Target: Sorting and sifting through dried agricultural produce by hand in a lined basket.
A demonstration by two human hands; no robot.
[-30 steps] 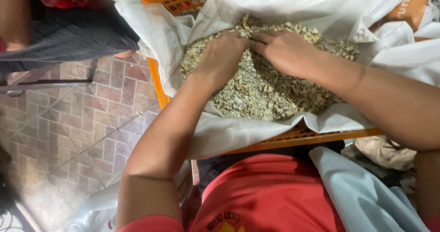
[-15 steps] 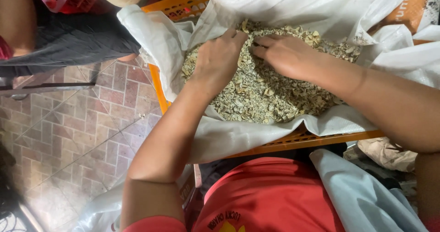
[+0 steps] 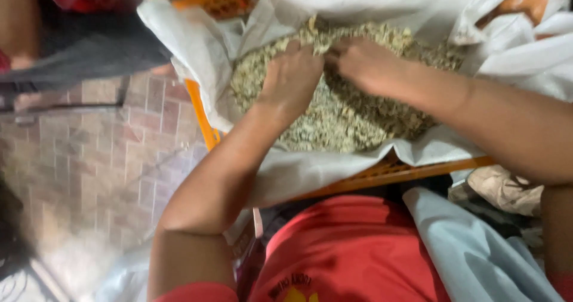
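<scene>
Both my hands are down in the heap of pale green-grey flakes (image 3: 352, 117) that fills the white sack cloth (image 3: 310, 170) spread over the orange crate (image 3: 394, 172). My left hand (image 3: 291, 78) lies knuckles-up on the heap toward the crate's left edge, its fingers (image 3: 310, 50) curled into the flakes at the far side. My right hand (image 3: 365, 65) sits just beside it, fingers bent and pinched narrow against the left fingertips, so the two hands touch over the middle of the heap. Whether either holds a pinch of flakes I cannot tell; the fingertips are buried and the picture is blurred.

Compared with a moment ago, my hands have closed up toward each other and crept toward the far edge of the crate. The heap itself has not shifted. I take that to mean I am working through the far part of the pile, with the near part left alone.

Beyond the crate's left edge is a tiled floor (image 3: 101, 159).
</scene>
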